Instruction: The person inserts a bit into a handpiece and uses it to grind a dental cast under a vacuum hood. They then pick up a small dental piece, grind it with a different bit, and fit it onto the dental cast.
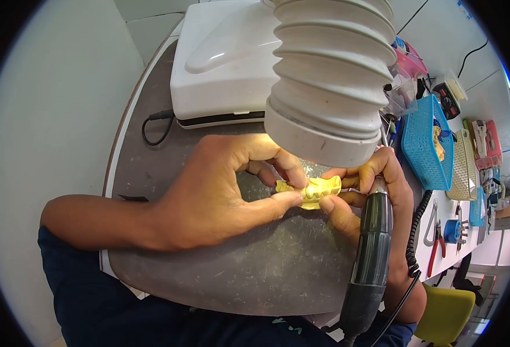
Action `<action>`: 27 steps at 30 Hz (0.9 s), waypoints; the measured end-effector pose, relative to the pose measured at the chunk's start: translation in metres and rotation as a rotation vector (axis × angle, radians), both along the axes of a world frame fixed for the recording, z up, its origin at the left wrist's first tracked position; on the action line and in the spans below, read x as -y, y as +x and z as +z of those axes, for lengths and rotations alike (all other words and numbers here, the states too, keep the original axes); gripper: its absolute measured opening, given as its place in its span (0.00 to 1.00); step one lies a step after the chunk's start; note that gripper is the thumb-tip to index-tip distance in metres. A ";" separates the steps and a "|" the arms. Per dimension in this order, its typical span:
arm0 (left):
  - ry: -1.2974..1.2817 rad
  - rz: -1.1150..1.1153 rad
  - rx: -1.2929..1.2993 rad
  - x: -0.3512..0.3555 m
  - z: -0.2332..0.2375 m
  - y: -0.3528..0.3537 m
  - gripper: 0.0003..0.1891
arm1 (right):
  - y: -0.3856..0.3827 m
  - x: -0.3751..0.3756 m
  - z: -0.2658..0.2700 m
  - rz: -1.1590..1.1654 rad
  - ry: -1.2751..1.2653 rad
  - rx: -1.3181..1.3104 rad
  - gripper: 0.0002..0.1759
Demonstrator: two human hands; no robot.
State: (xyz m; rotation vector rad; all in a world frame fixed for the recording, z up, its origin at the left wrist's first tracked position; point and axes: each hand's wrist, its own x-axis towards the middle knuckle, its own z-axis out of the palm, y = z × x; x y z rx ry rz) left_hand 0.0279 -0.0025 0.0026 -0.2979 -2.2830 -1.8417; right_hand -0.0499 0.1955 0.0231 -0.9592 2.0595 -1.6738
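A small yellow dental model [323, 188], with tooth shapes along it, is held just above the dark work surface below the hose mouth. My left hand [214, 194] pinches its left end between thumb and fingers. My right hand [395, 179] grips its right end with thumb and fingertips. The same right hand also carries a black rotary handpiece [372, 231], its body lying across the palm side and slanting down toward my lap. The handpiece's tip is hidden behind the fingers and hose. Parts of the model are covered by my fingertips.
A ribbed white suction hose [333, 75] hangs close over my hands. Behind it stands a white machine [223, 63]. At the right are a blue basket [426, 144], red-handled pliers [437, 248] and a coiled black cord [418, 225]. Dust lies on the grey mat [255, 260].
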 end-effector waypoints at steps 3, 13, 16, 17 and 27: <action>0.062 0.000 0.062 -0.001 0.002 0.000 0.07 | 0.000 0.001 0.000 -0.001 -0.010 0.012 0.21; 0.208 -0.018 0.213 -0.004 0.011 0.002 0.16 | -0.003 0.001 -0.002 -0.040 -0.147 0.275 0.20; 0.231 0.014 0.224 -0.005 0.009 0.001 0.12 | -0.006 0.002 -0.005 -0.034 -0.173 0.268 0.22; 0.230 0.015 0.224 -0.005 0.009 0.001 0.12 | -0.005 0.003 -0.005 -0.033 -0.174 0.268 0.22; 0.273 0.016 0.195 -0.005 0.006 0.000 0.12 | 0.001 0.003 -0.004 -0.008 -0.139 0.184 0.26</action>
